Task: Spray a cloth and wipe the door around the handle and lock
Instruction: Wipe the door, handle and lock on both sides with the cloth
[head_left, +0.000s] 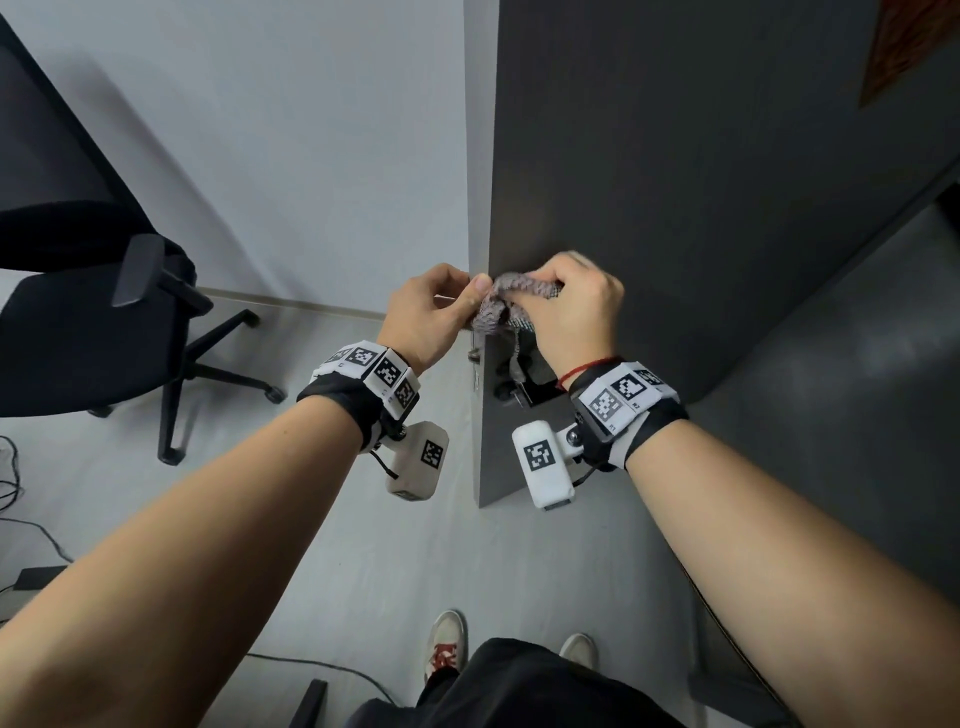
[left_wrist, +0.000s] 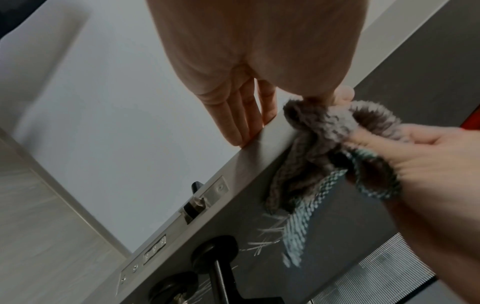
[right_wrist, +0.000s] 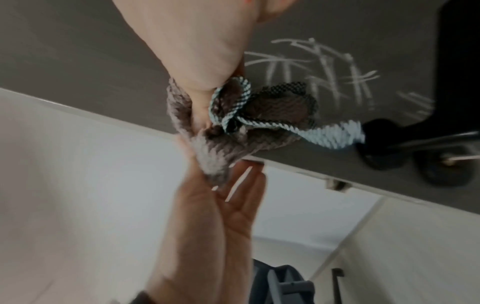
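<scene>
A grey knitted cloth with a pale checked edge is bunched against the dark grey door close to its free edge. My right hand grips the bunch from the door-face side. My left hand pinches one end of the cloth between thumb and forefinger, while its other fingers lie straight along the door's edge. White scribble marks cover the door just above the black lever handle. The round lock sits beside the handle.
A metal latch plate runs down the door's edge. A black office chair stands on the left with cables on the floor near it. A pale wall is behind the door. My shoes are below.
</scene>
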